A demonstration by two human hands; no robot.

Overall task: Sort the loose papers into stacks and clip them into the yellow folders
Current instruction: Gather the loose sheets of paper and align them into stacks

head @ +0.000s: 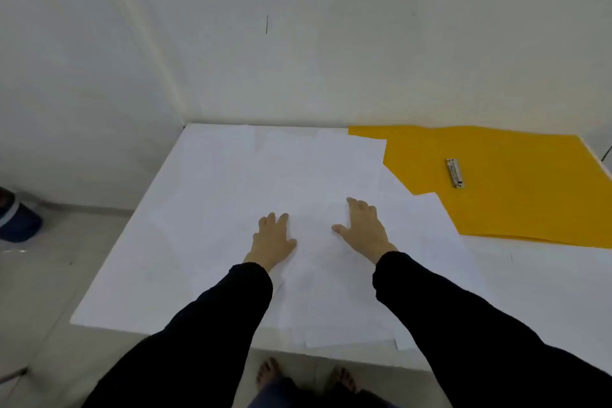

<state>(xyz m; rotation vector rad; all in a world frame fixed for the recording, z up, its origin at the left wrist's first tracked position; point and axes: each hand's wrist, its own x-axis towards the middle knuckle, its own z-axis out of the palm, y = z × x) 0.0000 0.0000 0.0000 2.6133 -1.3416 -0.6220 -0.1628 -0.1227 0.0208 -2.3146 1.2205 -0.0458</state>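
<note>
Bare feet (pixel 308 374) under the tabletop (pixel 109 305) edge, dark sleeves reaching forward. Left hand (pixel 273 240) and right hand (pixel 362 228) both open, palms flat on the loose papers (pixel 298 172), gripping nothing. Sheets spread white-on-white around and beyond the hands, overlap hard to count. Yellow folder (pixel 516 195) lies open, right of and beyond the right hand, long axis roughly left-right, metal clip (pixel 455 173) on it. Right hand nearer the folder; gathering likely comes first.
</note>
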